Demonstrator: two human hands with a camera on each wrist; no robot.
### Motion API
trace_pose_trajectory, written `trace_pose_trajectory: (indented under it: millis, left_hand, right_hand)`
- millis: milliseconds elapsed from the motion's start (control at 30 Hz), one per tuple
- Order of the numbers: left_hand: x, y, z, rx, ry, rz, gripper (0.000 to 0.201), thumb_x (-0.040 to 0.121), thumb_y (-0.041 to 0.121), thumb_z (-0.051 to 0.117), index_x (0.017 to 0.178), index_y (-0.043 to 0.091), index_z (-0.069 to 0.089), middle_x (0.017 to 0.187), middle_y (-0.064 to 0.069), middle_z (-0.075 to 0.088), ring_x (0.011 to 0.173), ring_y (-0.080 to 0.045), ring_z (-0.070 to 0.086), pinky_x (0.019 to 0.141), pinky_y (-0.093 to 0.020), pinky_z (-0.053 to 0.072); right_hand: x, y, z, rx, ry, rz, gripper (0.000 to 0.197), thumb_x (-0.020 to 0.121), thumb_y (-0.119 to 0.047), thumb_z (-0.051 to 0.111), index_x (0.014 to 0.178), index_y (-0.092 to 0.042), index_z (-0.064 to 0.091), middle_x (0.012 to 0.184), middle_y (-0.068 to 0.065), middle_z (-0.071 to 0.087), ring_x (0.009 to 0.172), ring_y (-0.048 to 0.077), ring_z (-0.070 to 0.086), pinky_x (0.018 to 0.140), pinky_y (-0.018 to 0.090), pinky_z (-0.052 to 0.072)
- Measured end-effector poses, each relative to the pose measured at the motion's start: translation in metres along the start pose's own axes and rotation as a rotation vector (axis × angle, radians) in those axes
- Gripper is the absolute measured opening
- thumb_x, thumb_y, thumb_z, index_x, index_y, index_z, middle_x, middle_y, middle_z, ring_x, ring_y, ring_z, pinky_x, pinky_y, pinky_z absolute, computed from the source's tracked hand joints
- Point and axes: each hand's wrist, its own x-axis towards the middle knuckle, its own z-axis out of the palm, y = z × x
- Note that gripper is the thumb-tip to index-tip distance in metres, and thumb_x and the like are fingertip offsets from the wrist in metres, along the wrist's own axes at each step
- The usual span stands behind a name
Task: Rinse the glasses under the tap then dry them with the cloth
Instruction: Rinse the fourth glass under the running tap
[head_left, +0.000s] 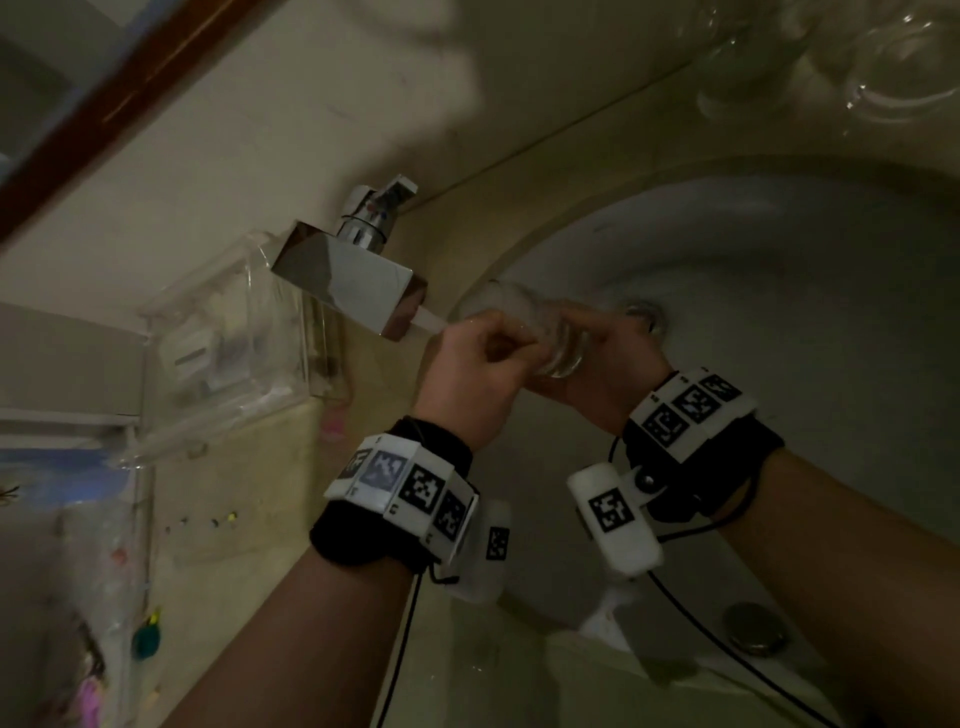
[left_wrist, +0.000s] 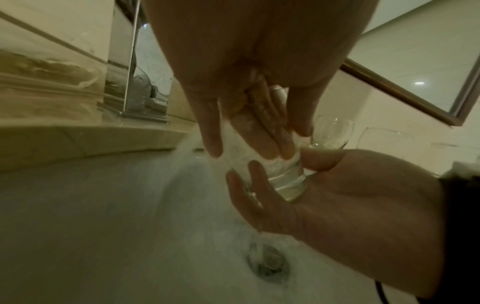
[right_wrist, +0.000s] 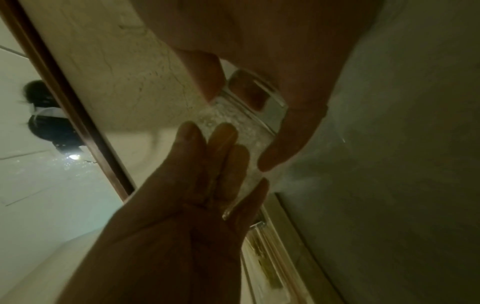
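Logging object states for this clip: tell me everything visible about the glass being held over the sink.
The glass is a clear, straight-sided tumbler with a thick base, wet and bubbly inside. It lies tilted, mouth toward the tap, in the running water over the basin. The right hand grips its base end; the left hand has fingers reaching inside it, thumb outside.

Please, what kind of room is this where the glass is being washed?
Probably a home bathroom: a white washbasin with a chrome tap running, a framed mirror on the wall, and a clear organiser of small items beside it. Both hands hold the glass under the water.
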Motion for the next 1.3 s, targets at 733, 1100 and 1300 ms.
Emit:
trace_pose_trajectory:
  millis: [733, 1100, 1300]
  left_hand:
    - [-0.0001, -0.0046, -0.002, 0.057, -0.109, -0.064, 0.012, 0.09, 0.004, 0.063, 0.086, 0.015, 0.062, 0.08, 0.01, 0.063, 0.071, 0.005, 0.06, 0.067, -0.008, 0.046]
    - [0.0, -0.0023, -0.0005, 0.053, -0.199, -0.079, 0.014, 0.091, 0.004, 0.063, 0.093, 0.018, 0.061, 0.092, 0.006, 0.065, 0.078, 0.008, 0.061, 0.072, -0.007, 0.048]
    - [0.0022, 0.0027, -0.0005, -0.011, -0.071, -0.068, 0.018, 0.086, 0.004, 0.069, 0.074, 0.016, 0.062, 0.071, 0.008, 0.063, 0.059, 0.009, 0.059, 0.06, -0.007, 0.045]
  right_hand:
    - [0.0047, 0.0021, -0.0022, -0.003, 0.029, 0.029, 0.067, 0.081, -0.032, 0.053, 0.136, 0.003, 0.043, 0.14, 0.025, 0.044, 0.131, 0.041, 0.041, 0.108, 0.054, 0.031]
    - [0.0047, 0.0029, -0.0016, -0.093, 0.083, 0.096, 0.053, 0.098, -0.046, 0.029, 0.127, -0.011, 0.056, 0.12, 0.013, 0.06, 0.107, 0.024, 0.053, 0.094, 0.039, 0.042]
    - [0.0028, 0.0024, 0.0034, -0.037, 0.095, 0.066, 0.049, 0.094, -0.033, 0.038, 0.129, -0.003, 0.053, 0.128, 0.019, 0.056, 0.104, 0.026, 0.054, 0.08, 0.034, 0.046]
